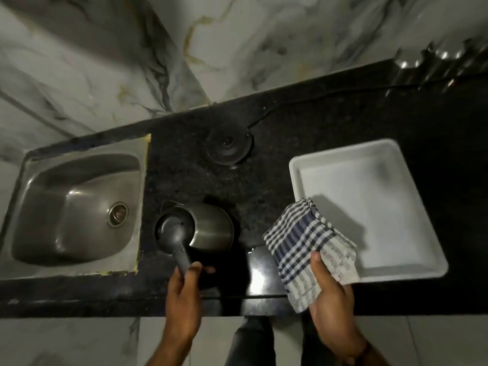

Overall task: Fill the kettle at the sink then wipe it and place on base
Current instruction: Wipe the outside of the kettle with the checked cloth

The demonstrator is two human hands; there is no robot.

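Hands: left [184,283] grips kettle [208,225], seemingly near counter edge [79,294].

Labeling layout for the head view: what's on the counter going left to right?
sink → kettle, handle in the left hand → checked cloth in the right hand → white tray. The base overlaps the kettle's span, so it is omitted.

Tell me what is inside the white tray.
The tray shows a bare white floor. The checked cloth in the right hand overhangs its near left corner, so that corner is hidden.
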